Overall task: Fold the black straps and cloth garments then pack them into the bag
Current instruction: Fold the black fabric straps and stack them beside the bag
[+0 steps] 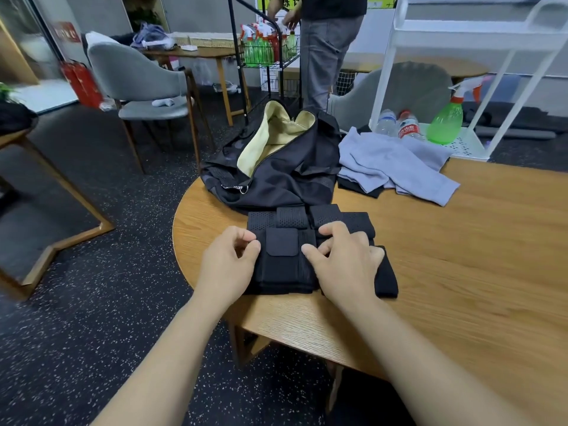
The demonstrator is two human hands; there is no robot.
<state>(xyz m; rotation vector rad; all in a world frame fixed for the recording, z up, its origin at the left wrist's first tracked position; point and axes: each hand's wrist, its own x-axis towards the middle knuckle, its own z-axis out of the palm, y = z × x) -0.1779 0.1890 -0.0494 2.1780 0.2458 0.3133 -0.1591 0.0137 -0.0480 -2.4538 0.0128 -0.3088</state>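
Note:
A stack of folded black straps [287, 265] lies on the wooden table [461, 256] in front of me. My left hand [229, 262] rests at the stack's left edge with its fingers curled onto the fabric. On the right half of the stack my right hand [344, 259] presses down, fingers bent. Behind the straps sits a black bag [276, 170], unzipped, with its pale yellow lining showing. To the right of the bag lies a crumpled grey-blue cloth garment [396, 162] over a dark piece of cloth [356, 187].
A white cart [455, 35] stands behind the table's far right with two water bottles [398, 124] and a green spray bottle [445, 119]. A person [329, 47] stands at a black wire rack [267, 53] behind the bag. Grey chairs [138, 84] stand at left.

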